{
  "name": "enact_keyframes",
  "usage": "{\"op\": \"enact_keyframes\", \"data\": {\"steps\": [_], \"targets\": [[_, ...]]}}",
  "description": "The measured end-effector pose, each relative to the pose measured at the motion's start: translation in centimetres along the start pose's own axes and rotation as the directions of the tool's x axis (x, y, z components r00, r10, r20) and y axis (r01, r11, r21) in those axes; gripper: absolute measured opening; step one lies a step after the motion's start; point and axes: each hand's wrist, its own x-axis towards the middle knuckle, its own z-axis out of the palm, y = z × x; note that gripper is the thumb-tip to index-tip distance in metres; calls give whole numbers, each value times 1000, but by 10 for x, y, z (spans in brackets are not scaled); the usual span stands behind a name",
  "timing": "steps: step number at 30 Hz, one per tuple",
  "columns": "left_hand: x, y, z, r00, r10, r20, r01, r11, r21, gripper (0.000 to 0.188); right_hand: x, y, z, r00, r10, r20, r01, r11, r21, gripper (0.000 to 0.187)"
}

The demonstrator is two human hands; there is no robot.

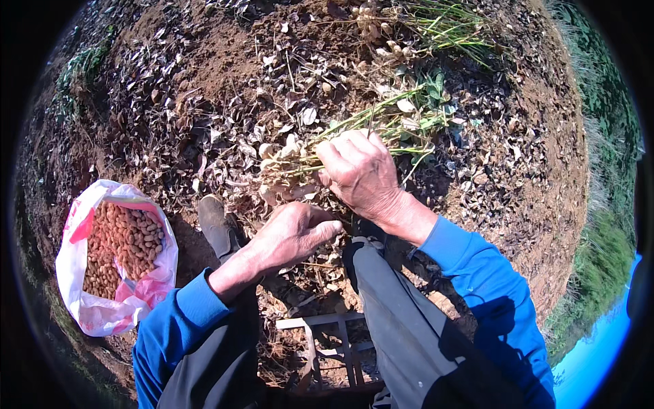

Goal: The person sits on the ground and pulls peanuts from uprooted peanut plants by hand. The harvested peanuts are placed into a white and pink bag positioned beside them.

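Note:
My right hand [364, 174] is closed round the green stems of a pulled-up peanut plant [402, 129]. Its leafy end points to the far right, while the roots with pale peanut pods [289, 153] hang to the left of my fist. Just below those roots is my left hand [293, 235], its fingers curled in and the thumb laid over toward the right. What its fingers hold, if anything, is hidden beneath the hand.
A white and pink plastic bag [71, 273] stands rolled open at the left, holding many peanuts [122, 242]. More peanut plants [449, 31] lie at the far side. Dry leaves cover the soil. A metal frame [334, 320] sits between my legs, near my shoe [218, 225].

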Motion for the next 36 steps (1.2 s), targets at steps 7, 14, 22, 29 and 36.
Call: {"op": "enact_keyframes", "data": {"steps": [7, 14, 22, 29, 36], "targets": [[2, -65, 5, 961, -149, -232, 151, 988, -11, 43, -2, -17, 45, 993, 119, 18, -117, 990, -81, 58], [5, -74, 10, 949, -111, -295, 118, 993, 7, 34, -25, 34, 56, 987, 128, 101, -112, 983, -144, 64], [-3, -55, -4, 890, 92, -446, -17, 985, 170, 22, -17, 31, 49, 982, 98, 160, -76, 988, -135, 24], [-10, -47, -4, 831, 454, -322, -283, 843, 458, 14, -16, 38, -7, 997, 1, 76, 12, 986, -169, 21], [-13, -64, 0, 867, 434, -243, -274, 825, 495, 14, -26, 45, -1, 989, -30, 147, 51, 988, -144, 12]]}}
